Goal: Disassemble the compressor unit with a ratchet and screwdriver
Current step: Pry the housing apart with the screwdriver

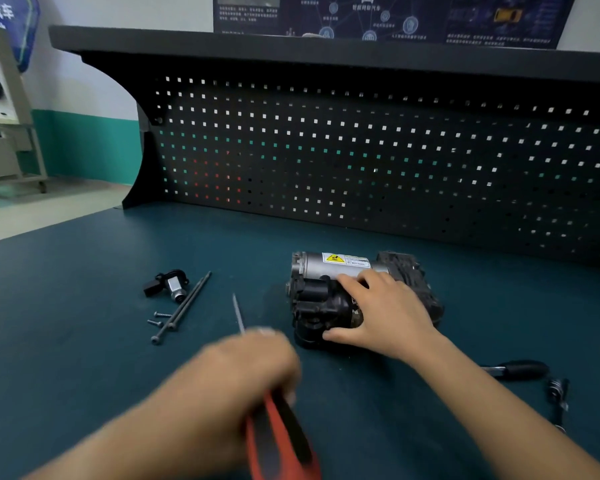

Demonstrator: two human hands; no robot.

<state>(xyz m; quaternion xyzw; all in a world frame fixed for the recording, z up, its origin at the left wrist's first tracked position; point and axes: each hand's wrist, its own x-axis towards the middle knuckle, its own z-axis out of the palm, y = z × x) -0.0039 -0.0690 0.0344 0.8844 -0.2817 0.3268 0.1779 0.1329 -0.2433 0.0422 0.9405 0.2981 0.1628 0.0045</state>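
The black and silver metal compressor unit [314, 299], with a yellow warning label on its silver cylinder, is lying on its side right of centre on the dark teal bench top [84, 306]. The right hand [385, 313] is lying over its middle, grasping it: the spread fingers are curving over the top of the cylinder while the thumb is pressing against the near black face. Nearer and to the left, the left hand [246, 368], blurred, is clenching the red and black handle of a screwdriver [279, 439], whose thin metal shaft is pointing away toward the far side, just left of the unit and not touching it. Farther left, two long dark bolts [184, 306] are lying side by side, with two small screws [158, 318] just beside their near ends and a small black and silver fitting [170, 284] beyond them. At the near right, a black-handled ratchet [520, 370] is lying past the right forearm, with a metal socket piece [558, 396] near it. A black perforated pegboard [361, 161] is standing along the far edge of the bench.
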